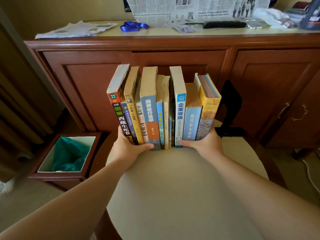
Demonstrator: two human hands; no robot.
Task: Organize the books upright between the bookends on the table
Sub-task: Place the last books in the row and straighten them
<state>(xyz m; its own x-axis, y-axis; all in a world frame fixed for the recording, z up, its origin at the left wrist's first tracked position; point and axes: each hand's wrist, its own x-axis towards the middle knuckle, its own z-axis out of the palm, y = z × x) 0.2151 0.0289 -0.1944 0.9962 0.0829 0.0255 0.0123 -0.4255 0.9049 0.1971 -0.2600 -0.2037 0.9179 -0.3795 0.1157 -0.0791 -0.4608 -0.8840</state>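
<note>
A row of several books [162, 108] stands upright with spines toward me at the far edge of the round cream table [173, 187]. My left hand [128, 146] grips the row's left end, thumb across the lower spines. My right hand [204, 142] grips the right end, by the yellow book [207, 115], thumb under the blue spines. A black bookend [230, 104] stands just right of the row, a small gap from the yellow book. No left bookend is visible; the books and my hand hide that side.
A dark wooden cabinet [173, 54] stands right behind the table, with newspapers [190, 9], a blue ribbon [133, 25] and a black remote [224, 24] on top. A wooden bin with a teal liner [69, 155] sits on the floor at the left.
</note>
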